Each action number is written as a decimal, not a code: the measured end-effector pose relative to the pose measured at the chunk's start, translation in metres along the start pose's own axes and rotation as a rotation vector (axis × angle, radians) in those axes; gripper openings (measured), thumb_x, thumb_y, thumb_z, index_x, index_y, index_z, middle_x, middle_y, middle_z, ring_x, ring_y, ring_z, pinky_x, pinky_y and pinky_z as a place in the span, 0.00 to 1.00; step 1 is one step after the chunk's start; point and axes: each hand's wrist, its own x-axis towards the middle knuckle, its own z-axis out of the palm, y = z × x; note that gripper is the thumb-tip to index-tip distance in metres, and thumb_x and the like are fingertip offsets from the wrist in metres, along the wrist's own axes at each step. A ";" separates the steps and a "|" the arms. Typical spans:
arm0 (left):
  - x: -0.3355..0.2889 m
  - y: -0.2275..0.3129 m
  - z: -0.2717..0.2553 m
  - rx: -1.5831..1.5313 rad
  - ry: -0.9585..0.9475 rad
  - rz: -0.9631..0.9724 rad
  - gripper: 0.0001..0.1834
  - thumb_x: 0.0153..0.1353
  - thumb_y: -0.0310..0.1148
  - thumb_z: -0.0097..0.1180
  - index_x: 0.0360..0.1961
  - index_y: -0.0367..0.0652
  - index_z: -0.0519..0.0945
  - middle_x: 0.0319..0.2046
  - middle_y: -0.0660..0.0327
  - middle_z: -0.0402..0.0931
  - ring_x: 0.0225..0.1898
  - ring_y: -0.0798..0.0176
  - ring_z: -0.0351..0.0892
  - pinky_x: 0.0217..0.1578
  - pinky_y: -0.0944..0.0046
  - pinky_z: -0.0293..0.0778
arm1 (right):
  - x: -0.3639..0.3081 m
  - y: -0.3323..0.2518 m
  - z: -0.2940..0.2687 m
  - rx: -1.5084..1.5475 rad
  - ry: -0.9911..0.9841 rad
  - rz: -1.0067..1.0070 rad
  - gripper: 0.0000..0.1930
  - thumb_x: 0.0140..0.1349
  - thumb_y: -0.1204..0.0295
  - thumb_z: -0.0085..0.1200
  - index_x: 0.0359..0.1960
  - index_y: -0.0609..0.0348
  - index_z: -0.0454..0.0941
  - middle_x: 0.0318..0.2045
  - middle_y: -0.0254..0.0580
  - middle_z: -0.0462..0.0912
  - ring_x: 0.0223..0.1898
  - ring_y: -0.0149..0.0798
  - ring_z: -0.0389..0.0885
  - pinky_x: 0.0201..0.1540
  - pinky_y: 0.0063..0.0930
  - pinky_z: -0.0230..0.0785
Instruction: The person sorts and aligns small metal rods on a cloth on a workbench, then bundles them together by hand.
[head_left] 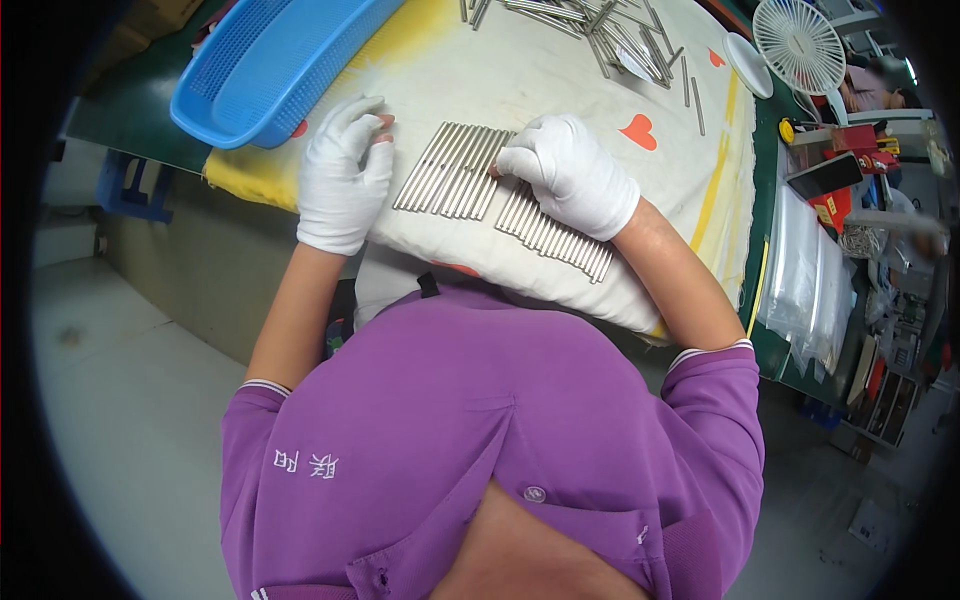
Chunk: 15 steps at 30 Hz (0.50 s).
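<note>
Slim silver metal rods (448, 172) lie side by side in a slanted row on a white padded cloth (420, 60). A second group of rods (560, 240) lies lower and to the right, partly beneath my right hand. My right hand (570, 175), in a white glove with bare fingertips showing, is closed, its fingertips against the right end of the upper row. Whether a rod is pinched there is hidden. My left hand (345, 180), gloved the same way, hovers just left of the row with loosely curled fingers apart and nothing in them.
A blue perforated plastic basket (205, 115) stands at the back left. More rods (640, 50) lie in a loose pile at the far side. A white fan (800, 45), clear plastic bags (810, 280) and a dark phone-like slab (825, 175) are to the right.
</note>
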 end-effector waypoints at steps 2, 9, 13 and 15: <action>0.000 0.000 0.000 0.007 0.003 0.009 0.08 0.51 0.24 0.55 0.34 0.38 0.79 0.43 0.54 0.78 0.50 0.49 0.75 0.49 0.57 0.72 | 0.001 -0.001 -0.002 -0.014 -0.010 -0.014 0.11 0.38 0.84 0.52 0.25 0.56 0.75 0.24 0.39 0.79 0.27 0.48 0.76 0.28 0.39 0.68; 0.000 0.001 0.001 -0.040 0.014 -0.024 0.07 0.51 0.24 0.56 0.33 0.37 0.79 0.42 0.53 0.79 0.49 0.47 0.76 0.48 0.56 0.72 | 0.012 0.003 0.001 -0.045 0.119 -0.207 0.10 0.37 0.82 0.55 0.24 0.57 0.73 0.25 0.40 0.76 0.27 0.47 0.76 0.27 0.39 0.68; -0.001 0.002 0.000 -0.008 0.013 -0.011 0.07 0.50 0.23 0.56 0.33 0.37 0.79 0.42 0.53 0.79 0.49 0.46 0.76 0.49 0.55 0.72 | 0.015 0.005 0.003 -0.024 0.039 -0.196 0.09 0.37 0.82 0.54 0.24 0.56 0.73 0.24 0.40 0.76 0.27 0.47 0.76 0.28 0.39 0.68; -0.001 0.002 0.001 -0.023 0.010 -0.022 0.07 0.50 0.23 0.56 0.33 0.38 0.78 0.42 0.53 0.79 0.49 0.46 0.76 0.49 0.55 0.72 | 0.016 0.000 0.001 -0.015 0.036 -0.160 0.10 0.38 0.82 0.54 0.25 0.56 0.73 0.24 0.41 0.77 0.27 0.48 0.76 0.28 0.39 0.68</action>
